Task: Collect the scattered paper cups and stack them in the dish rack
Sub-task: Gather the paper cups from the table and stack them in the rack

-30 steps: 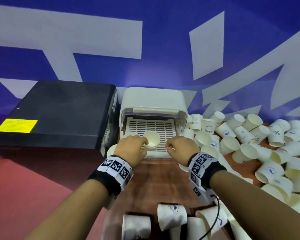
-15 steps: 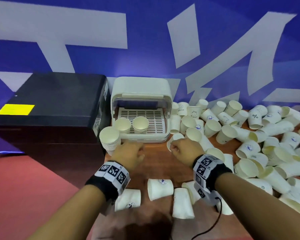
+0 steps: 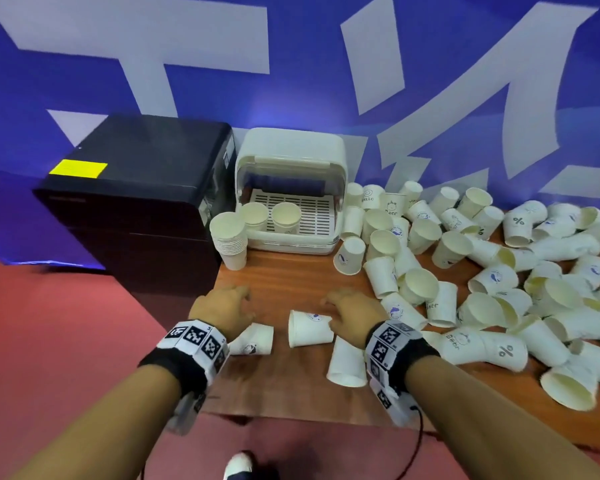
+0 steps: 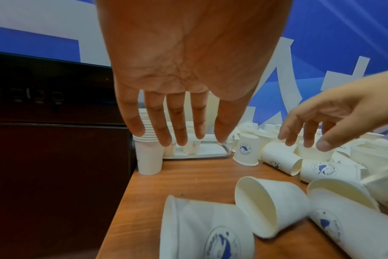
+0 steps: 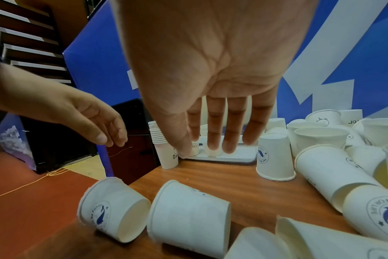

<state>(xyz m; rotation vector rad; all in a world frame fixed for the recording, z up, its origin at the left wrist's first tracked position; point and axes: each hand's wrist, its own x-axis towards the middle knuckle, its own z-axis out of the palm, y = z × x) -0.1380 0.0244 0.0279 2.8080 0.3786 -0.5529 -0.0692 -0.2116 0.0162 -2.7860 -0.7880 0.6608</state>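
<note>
The white dish rack [image 3: 288,150] stands open at the back of the wooden table [image 3: 291,271], with two paper cups [image 3: 286,216] upright inside. A tall cup stack [image 3: 229,240] stands just left of it. My left hand [image 3: 236,299] hovers open over a cup on its side [image 3: 253,339] near the table's front left corner. My right hand [image 3: 336,303] hovers open over another lying cup [image 3: 309,329]. The wrist views show the straight fingers [image 4: 173,122] [image 5: 217,131] of each hand holding nothing, above the lying cups [image 4: 270,206] [image 5: 188,219].
Several loose cups [image 3: 499,278] cover the right half of the table, some upright, most on their sides. A black cabinet [image 3: 136,188] stands against the table's left edge. Behind is a blue and white wall, below a red floor [image 3: 66,341].
Both hands drew back from the rack's opening to the front of the table, leaving two cups upright inside. The head view pulled back and now takes in the whole table.
</note>
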